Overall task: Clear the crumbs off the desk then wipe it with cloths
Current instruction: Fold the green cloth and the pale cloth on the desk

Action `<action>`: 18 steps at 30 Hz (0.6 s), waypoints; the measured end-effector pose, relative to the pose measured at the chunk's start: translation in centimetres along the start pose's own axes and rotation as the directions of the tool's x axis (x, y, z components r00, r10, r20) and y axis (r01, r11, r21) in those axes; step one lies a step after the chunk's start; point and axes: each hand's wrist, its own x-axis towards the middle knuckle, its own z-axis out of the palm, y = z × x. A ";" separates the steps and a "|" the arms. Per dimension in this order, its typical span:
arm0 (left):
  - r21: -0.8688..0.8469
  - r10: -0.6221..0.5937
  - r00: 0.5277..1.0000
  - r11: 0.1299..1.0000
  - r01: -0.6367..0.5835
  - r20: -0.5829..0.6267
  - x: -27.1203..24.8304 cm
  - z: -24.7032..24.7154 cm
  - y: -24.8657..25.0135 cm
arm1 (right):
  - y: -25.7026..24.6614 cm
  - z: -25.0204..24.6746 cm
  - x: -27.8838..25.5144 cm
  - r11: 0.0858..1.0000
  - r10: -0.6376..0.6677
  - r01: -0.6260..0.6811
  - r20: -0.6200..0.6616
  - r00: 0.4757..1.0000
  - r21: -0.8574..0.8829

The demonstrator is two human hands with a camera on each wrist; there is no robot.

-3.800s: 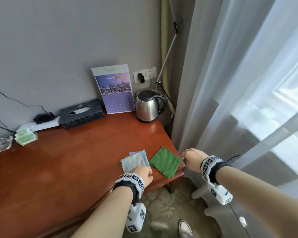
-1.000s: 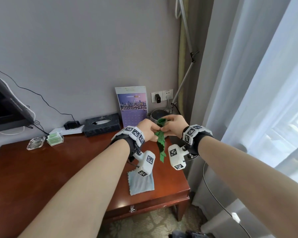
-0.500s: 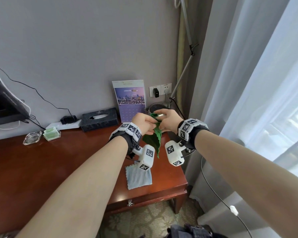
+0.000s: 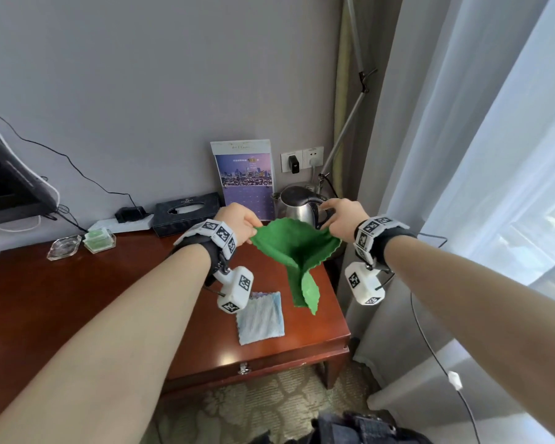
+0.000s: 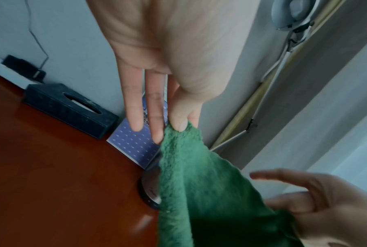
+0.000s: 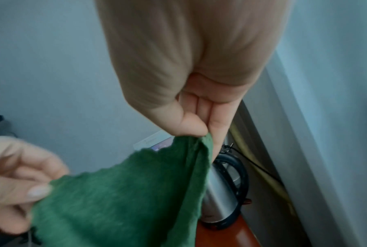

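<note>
Holding a green cloth (image 4: 293, 248) up above the wooden desk (image 4: 77, 299), the left hand (image 4: 239, 224) and right hand (image 4: 342, 219) each pinch a top corner between thumb and fingers, so its lower part hangs down. A pale blue cloth (image 4: 260, 317) lies flat on the desk below, near the front edge. A steel kettle (image 4: 300, 203) stands behind.

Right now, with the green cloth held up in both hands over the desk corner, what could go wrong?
1. Each hand, left hand and right hand, only pinches a corner of the green cloth; a shake could pull one free.
2. The kettle stands right behind the cloth, so a swing might knock it.
3. The blue cloth lies near the desk edge; a careless wipe could push it off.
</note>
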 end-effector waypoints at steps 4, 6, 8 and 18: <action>0.080 0.007 1.000 0.997 -0.007 0.006 -0.1 -0.3 -1.0 | 1.1 -0.6 0.0 0.994 -0.007 0.007 -0.003 1.000 -0.106; 0.116 0.019 1.000 0.993 -0.020 0.015 -0.2 -0.1 -1.1 | 1.2 -0.5 0.0 0.989 -0.031 0.031 0.005 1.000 -0.141; 0.138 0.027 0.999 0.990 -0.029 0.019 -0.2 0.2 -1.2 | 1.3 -0.4 -0.1 0.982 -0.057 0.057 0.010 0.998 -0.178; 0.073 -0.023 0.987 0.997 0.011 0.158 -1.0 1.2 -2.4 | 1.4 0.1 -0.5 0.963 -0.084 0.108 0.106 0.991 -0.246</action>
